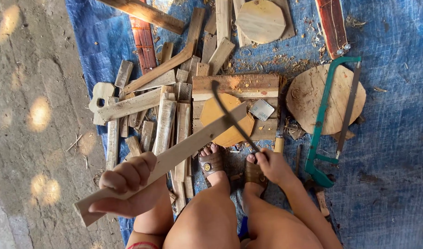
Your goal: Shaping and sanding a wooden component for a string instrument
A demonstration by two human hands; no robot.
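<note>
Head view: the left hand clenches the near end of a long wooden slat, whose long axis runs diagonally up-right toward a wooden block. The right hand grips a curved knife, blade crossing the slat's far end. A wood-scrap pile and green hacksaw lie on the blue tarp.
</note>
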